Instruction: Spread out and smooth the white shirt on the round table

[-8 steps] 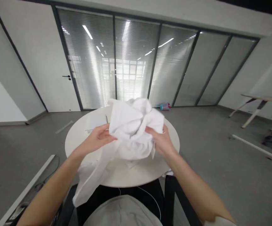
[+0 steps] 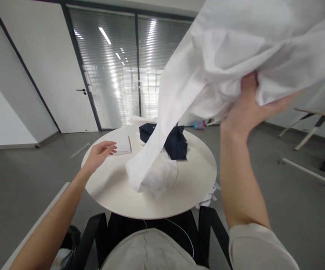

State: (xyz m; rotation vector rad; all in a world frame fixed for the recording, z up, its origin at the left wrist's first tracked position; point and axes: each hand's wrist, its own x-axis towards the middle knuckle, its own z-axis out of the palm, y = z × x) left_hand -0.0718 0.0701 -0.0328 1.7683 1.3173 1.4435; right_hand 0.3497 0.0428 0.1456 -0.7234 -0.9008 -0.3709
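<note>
My right hand (image 2: 248,108) is raised high at the upper right and grips a bunch of a large white garment (image 2: 221,52). The cloth trails down from the hand to the round white table (image 2: 190,187), where its lower end lies crumpled. My left hand (image 2: 99,153) hovers open over the table's left edge, fingers spread, holding nothing, next to a white folded paper (image 2: 121,145). A dark navy garment (image 2: 176,144) lies at the table's middle, partly behind the hanging cloth.
A black chair frame (image 2: 207,232) stands in front of me under the table's near edge. A second table (image 2: 317,116) and a chair are at the right. A white door, glass wall with blinds and a small colourful object (image 2: 199,124) on the floor lie beyond.
My right hand has swung the white garment up and to the right, off the table. My left hand let go of it and moved left. The navy garment beneath is now uncovered.
</note>
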